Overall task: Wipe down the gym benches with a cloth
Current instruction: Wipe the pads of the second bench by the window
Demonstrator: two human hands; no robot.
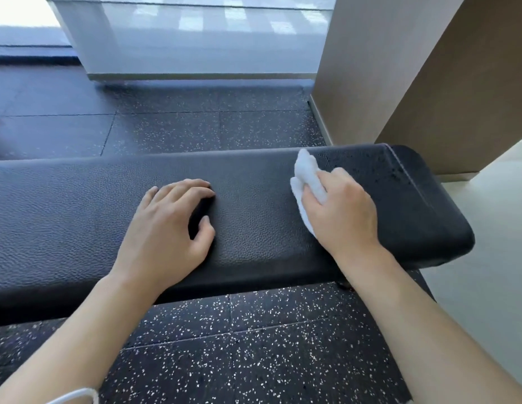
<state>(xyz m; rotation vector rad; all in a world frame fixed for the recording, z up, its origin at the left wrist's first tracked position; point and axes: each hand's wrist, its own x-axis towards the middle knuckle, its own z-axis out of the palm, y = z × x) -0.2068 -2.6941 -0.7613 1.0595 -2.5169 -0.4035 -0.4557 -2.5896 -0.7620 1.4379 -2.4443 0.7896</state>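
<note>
A black padded gym bench [79, 205] runs across the middle of the view, its rounded end at the right. My right hand [341, 211] presses a white cloth [308, 179] onto the pad near that right end, fingers curled over the cloth. Small wet droplets speckle the pad just beyond the cloth. My left hand [169, 225] rests on the pad's middle, fingertips touching the surface, holding nothing.
Dark speckled rubber floor [254, 345] lies in front of and behind the bench. A beige pillar [428, 83] stands at the back right, with pale flooring [492, 258] beside it. A glass wall [195, 39] runs along the back.
</note>
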